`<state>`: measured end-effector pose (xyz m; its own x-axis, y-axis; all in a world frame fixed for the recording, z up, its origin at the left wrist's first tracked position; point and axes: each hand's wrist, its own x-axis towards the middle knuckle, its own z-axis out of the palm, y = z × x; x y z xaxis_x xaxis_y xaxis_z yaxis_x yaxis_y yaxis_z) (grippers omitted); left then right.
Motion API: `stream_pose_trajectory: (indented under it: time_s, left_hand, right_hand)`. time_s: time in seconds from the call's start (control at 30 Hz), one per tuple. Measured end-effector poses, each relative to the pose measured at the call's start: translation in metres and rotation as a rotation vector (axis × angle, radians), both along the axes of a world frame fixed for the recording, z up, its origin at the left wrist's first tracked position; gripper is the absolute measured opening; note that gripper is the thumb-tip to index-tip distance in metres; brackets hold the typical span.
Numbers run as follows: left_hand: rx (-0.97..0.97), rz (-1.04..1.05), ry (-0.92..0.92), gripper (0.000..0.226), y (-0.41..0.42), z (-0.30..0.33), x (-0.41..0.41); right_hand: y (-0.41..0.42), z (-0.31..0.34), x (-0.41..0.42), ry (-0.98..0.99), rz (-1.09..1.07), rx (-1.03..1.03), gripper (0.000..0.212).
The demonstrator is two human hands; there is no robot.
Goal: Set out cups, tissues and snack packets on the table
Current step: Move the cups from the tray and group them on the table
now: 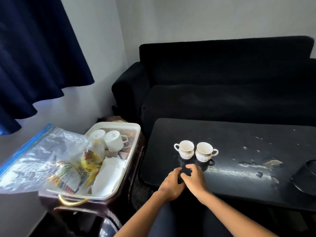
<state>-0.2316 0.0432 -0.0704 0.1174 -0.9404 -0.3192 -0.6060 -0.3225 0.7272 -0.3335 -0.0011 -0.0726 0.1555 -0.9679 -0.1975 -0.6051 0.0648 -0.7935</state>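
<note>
Cups first: two small white cups with patterned bases stand upright on the black table, the left cup with its handle pointing away from the right cup, whose handle points the other way — the two sit just beside each other. Nearer the table's front edge than the cups, both hands meet around a small dark object; what it is cannot be told. The left hand curls its fingers against that object, a ring on one finger, and the right hand curls over it from the other side, so both seem to hold it.

Left of the table, on a dark stand, sits a white tray with gold handles. Inside it lie two more white mugs tipped over at the far end, a stack of white tissues toward the table side, and a clear zip bag of colourful snack packets spilling over its outer rim. Behind the table stands a black sofa.
</note>
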Motion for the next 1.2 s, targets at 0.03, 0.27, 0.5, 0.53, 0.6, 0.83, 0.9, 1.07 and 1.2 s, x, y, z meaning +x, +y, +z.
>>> stream_pose_trajectory:
  time_s: [0.03,0.27,0.5,0.53,0.6,0.83,0.9,1.07,1.2]
  left_hand:
    - [-0.028,0.023,-0.018,0.062,0.003,0.006,0.011]
    - [-0.316,0.235,-0.238,0.053,0.022,0.046,0.097]
    - [-0.394,0.465,-0.480,0.060,0.047,0.042,0.141]
    - [-0.379,0.480,-0.491,0.062,0.049,0.039,0.143]
    - [-0.324,0.510,-0.487,0.064,0.055,0.024,0.156]
    - [-0.291,0.490,-0.496,0.065,0.054,0.013,0.160]
    - [-0.292,0.504,-0.505,0.065,0.054,0.010,0.161]
    - [-0.296,0.509,-0.500,0.066,0.054,0.010,0.161]
    - [-0.292,0.512,-0.489,0.066,0.055,0.009,0.161]
  right_hand:
    - [0.002,0.006,0.008,0.018,0.040,-0.022,0.039]
    - [0.010,0.047,0.079,0.014,0.252,-0.147,0.033]
    - [0.004,0.066,0.140,0.085,0.447,-0.242,0.032]
    - [0.001,0.068,0.145,0.124,0.476,-0.265,0.032]
    - [-0.005,0.065,0.166,0.227,0.535,-0.310,0.032]
    - [-0.030,0.059,0.206,0.369,0.557,-0.342,0.052]
    - [-0.036,0.056,0.217,0.400,0.549,-0.303,0.058]
    - [-0.043,0.049,0.237,0.366,0.488,-0.251,0.046]
    - [-0.040,0.044,0.239,0.313,0.390,-0.322,0.012]
